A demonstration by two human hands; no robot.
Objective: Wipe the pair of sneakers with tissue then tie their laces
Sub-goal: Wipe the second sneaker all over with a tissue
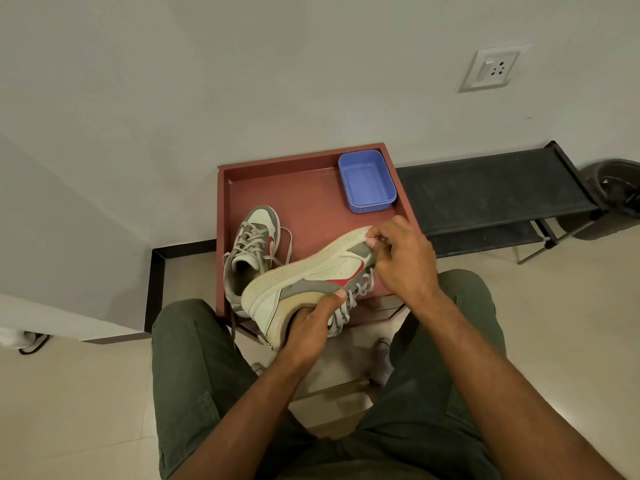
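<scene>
The red-brown tray-topped counter (304, 188) carries a blue plastic tub (366, 181) and one grey-and-white sneaker (251, 251), parked upright. The other sneaker (311, 275) is tilted sole-outward for access: left hand (308, 327) grips its collar to steady it, right hand (403, 258) is clenched at the toe, the tissue not clearly visible.

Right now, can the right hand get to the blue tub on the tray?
Probably yes. The blue tub stands open just beyond the right hand, with only bare tray between them. But that hand is busy at the toe of the held sneaker, so it must let go first.
</scene>
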